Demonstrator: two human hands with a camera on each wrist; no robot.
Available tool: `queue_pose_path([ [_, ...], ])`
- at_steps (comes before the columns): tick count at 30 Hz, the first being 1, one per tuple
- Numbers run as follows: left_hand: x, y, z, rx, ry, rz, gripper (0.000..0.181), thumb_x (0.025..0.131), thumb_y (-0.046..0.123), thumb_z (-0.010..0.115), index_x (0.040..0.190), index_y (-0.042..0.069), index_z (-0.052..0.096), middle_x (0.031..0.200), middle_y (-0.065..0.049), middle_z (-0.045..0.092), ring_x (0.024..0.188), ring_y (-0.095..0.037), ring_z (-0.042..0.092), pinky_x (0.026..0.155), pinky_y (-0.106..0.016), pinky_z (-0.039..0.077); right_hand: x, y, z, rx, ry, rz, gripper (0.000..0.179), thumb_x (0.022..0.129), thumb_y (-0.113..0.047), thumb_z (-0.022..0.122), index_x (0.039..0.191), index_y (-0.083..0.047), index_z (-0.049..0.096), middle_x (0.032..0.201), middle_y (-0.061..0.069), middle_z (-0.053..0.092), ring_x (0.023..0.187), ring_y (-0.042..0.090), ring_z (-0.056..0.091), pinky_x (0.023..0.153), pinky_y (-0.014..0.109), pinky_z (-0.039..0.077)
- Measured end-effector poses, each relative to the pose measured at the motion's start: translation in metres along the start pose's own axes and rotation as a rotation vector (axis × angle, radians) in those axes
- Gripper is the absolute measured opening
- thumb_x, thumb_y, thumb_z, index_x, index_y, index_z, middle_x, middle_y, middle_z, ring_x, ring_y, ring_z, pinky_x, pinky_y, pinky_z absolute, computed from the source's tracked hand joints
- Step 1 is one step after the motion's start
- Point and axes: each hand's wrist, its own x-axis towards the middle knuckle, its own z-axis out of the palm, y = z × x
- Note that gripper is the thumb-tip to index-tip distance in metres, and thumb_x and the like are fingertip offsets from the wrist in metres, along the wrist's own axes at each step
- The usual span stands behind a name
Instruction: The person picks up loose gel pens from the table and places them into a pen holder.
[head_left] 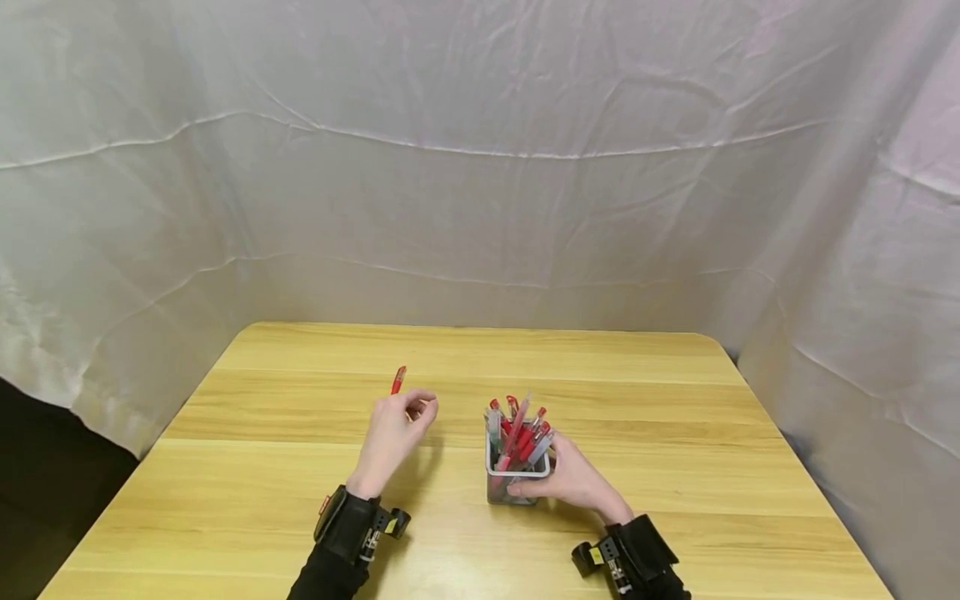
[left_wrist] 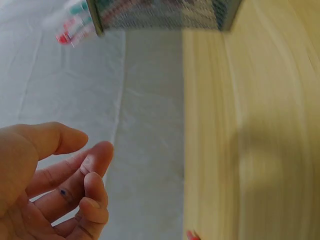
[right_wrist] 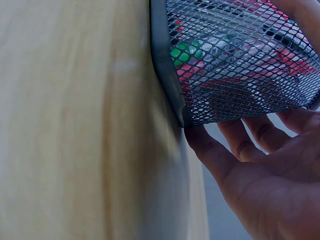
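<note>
A square metal mesh pen holder (head_left: 497, 490) stands upright on the table, full of red, clear and grey pens (head_left: 516, 435). My right hand (head_left: 576, 477) grips it from the right side, thumb at the front; in the right wrist view, fingers (right_wrist: 215, 150) lie along the mesh wall near the base. To the left of the holder, my left hand (head_left: 393, 429) is above the table with fingers loosely curled. Nothing shows between its thumb and fingertips (left_wrist: 102, 152) in the left wrist view. Just beyond it is a red pen (head_left: 399, 380), partly hidden behind the hand.
The light wooden table (head_left: 637, 392) has rounded far corners. Pale grey cloth (head_left: 480, 208) hangs behind it and along both sides. At the far left lies a dark area (head_left: 52, 467) below the cloth. Both wrists wear black straps with small cameras (head_left: 396, 523).
</note>
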Motion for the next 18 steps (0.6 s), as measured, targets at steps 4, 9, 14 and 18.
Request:
queue_pose_path([
  [4, 0.007, -0.012, -0.004, 0.042, -0.004, -0.029, 0.018, 0.093, 0.011, 0.065, 0.103, -0.001, 0.075, 0.079, -0.008, 0.073, 0.068, -0.012, 0.061, 0.062, -0.019, 0.045, -0.001, -0.001, -0.001, -0.002, -0.002, 0.007, 0.072, 0.076, -0.033, 0.088, 0.138, -0.022, 0.055, 0.133, 0.003, 0.066, 0.124, 0.025, 0.06, 0.105, 0.043, 0.045],
  [9, 0.016, -0.026, -0.009, 0.105, -0.037, -0.076, 0.023, 0.093, 0.009, 0.063, 0.108, -0.005, 0.072, 0.083, -0.012, 0.074, 0.063, -0.011, 0.058, 0.056, -0.019, 0.043, -0.001, -0.001, 0.0, -0.003, -0.001, 0.008, 0.071, 0.075, -0.033, 0.088, 0.137, -0.021, 0.056, 0.133, 0.002, 0.066, 0.125, 0.026, 0.06, 0.106, 0.047, 0.045],
  [14, 0.022, -0.037, -0.014, 0.185, -0.061, -0.109, 0.029, 0.092, 0.007, 0.062, 0.115, -0.01, 0.068, 0.087, -0.018, 0.074, 0.055, -0.011, 0.051, 0.048, -0.02, 0.036, -0.001, -0.002, 0.001, 0.009, 0.0, 0.004, 0.072, 0.075, -0.032, 0.088, 0.138, -0.02, 0.055, 0.134, 0.005, 0.065, 0.126, 0.03, 0.06, 0.108, 0.054, 0.045],
  [18, 0.028, -0.046, -0.017, 0.245, -0.078, -0.132, 0.027, 0.092, 0.007, 0.062, 0.113, -0.009, 0.068, 0.087, -0.019, 0.074, 0.052, -0.012, 0.05, 0.045, -0.022, 0.035, 0.0, -0.002, 0.0, 0.01, 0.0, 0.008, 0.073, 0.075, -0.033, 0.088, 0.138, -0.02, 0.055, 0.135, 0.006, 0.064, 0.126, 0.032, 0.059, 0.108, 0.058, 0.045],
])
